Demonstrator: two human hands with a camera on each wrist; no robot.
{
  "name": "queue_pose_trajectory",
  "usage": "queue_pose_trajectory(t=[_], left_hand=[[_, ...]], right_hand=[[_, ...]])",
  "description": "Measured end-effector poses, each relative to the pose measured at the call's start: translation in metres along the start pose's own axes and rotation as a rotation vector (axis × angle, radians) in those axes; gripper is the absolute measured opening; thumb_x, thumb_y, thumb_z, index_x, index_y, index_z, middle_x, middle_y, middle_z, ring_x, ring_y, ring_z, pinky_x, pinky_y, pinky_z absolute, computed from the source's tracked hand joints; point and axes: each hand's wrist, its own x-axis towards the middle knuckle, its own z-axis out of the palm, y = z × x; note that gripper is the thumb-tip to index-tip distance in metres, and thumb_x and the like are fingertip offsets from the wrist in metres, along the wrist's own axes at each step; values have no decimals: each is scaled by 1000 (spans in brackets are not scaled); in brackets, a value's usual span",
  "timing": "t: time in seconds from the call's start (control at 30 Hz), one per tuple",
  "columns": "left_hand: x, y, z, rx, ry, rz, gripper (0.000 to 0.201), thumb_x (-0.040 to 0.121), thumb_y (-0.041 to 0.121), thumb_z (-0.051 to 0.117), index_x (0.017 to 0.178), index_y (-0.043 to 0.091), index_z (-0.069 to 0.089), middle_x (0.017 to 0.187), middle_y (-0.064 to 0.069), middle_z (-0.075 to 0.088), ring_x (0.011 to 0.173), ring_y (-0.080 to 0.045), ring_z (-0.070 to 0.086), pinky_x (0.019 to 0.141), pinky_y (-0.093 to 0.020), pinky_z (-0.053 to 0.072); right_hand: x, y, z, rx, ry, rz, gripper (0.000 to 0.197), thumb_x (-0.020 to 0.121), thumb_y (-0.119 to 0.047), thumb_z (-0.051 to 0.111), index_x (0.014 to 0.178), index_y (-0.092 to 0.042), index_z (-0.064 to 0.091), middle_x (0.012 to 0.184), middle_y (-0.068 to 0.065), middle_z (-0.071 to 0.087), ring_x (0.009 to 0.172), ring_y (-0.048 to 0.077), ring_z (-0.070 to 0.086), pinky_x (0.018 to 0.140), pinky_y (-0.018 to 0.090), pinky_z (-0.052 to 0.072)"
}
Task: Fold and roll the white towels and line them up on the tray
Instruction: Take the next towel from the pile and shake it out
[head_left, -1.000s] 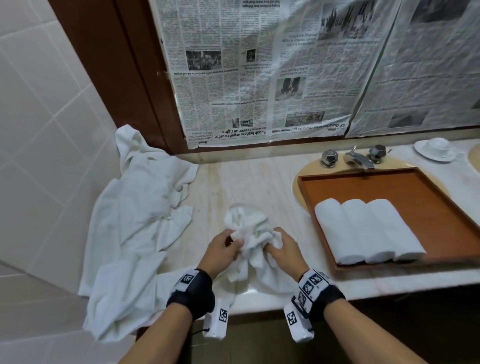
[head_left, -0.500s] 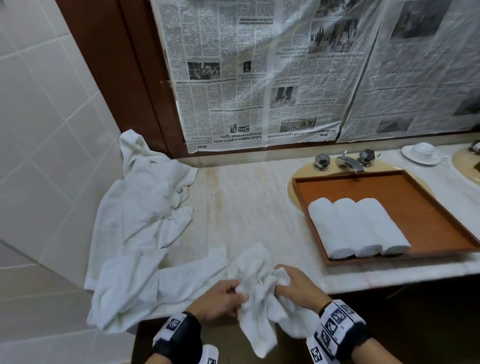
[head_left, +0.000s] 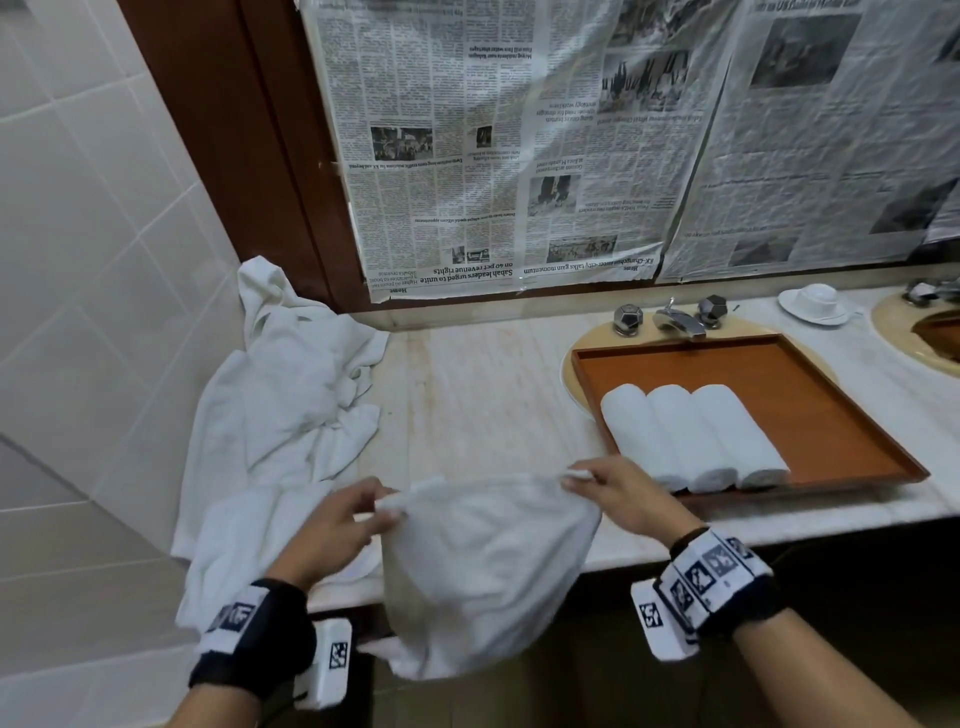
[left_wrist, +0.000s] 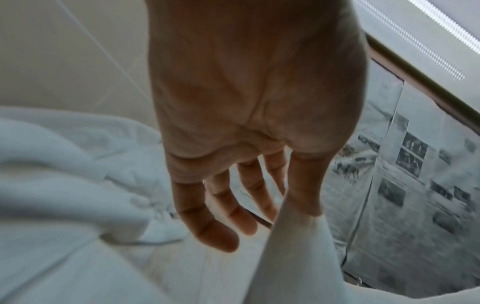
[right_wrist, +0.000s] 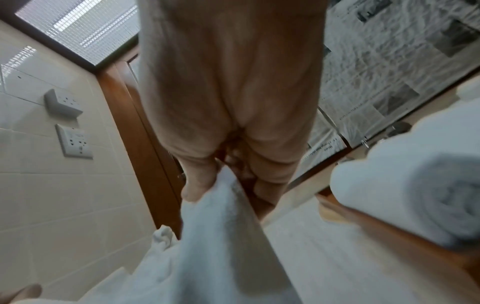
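Note:
A white towel (head_left: 478, 566) hangs spread between my two hands in front of the counter's edge. My left hand (head_left: 343, 525) pinches its left top corner between thumb and forefinger, the other fingers (left_wrist: 221, 230) loose. My right hand (head_left: 618, 493) pinches the right top corner (right_wrist: 221, 185). The towel (left_wrist: 293, 257) drapes below the counter. On the wooden tray (head_left: 810, 415) at the right lie three rolled white towels (head_left: 691, 436) side by side, also seen in the right wrist view as rolled towels (right_wrist: 415, 195).
A heap of loose white towels (head_left: 280, 415) fills the counter's left end against the tiled wall. The tray sits over a sink with a chrome tap (head_left: 675, 319). A white dish (head_left: 815, 306) stands at the back right. Newspaper (head_left: 519, 156) covers the mirror.
My hands have moved apart and lifted, so the towel that was bunched between them now hangs stretched open by its top corners.

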Motion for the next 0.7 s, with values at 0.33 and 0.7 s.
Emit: queue_pose_trajectory(t=[0.33,0.7], left_hand=[[10,37,-53,-139,279,47,8,95,11,63,88,13,59,85,-11,63,82,-21,61,63,-34,58],[35,107,-92,-162,352,269,13,95,15,66,84,18,60,82,-8,58,79,-15,60,68,-38,62]], right_hand=[[17,-35,-60,53,264,-138,55,93,-51,59,80,2,62,69,3,52,66,14,45,64,32,33],[42,-78,-119,37,335,-170,35,95,-40,64,90,-6,72,87,22,71,73,19,62,68,46,53]])
